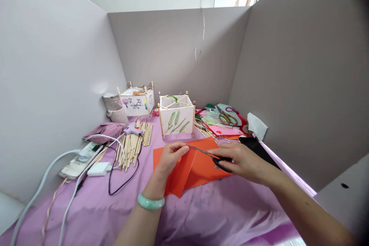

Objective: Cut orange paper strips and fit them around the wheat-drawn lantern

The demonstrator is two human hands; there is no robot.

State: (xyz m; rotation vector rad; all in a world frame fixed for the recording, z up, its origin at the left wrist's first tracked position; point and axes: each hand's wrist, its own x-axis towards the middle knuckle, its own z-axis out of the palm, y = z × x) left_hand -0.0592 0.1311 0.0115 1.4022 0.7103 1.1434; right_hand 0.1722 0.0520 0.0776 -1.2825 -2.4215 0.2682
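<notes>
My right hand (pixel 240 158) grips a pair of black-handled scissors (pixel 201 150), with the blades pointing left. Their tips reach the pinched thumb and finger of my left hand (pixel 170 158), which holds a narrow piece of orange-red paper (pixel 184 173). Part of that piece is hidden behind the left hand. Beneath both hands a larger sheet of orange-red paper (pixel 209 173) lies on the purple cloth (pixel 198 215). Just beyond the sheet stands a small stick-framed white box (pixel 176 121) with green plant drawings on its front.
A second decorated box (pixel 134 104) and a glass jar (pixel 112 101) stand at the back left. Wooden sticks (pixel 131 150), a glue gun (pixel 133 129) and cables lie left. Gold-handled scissors (pixel 227 118) rest among coloured papers at right. Grey panels (pixel 173 46) enclose the table.
</notes>
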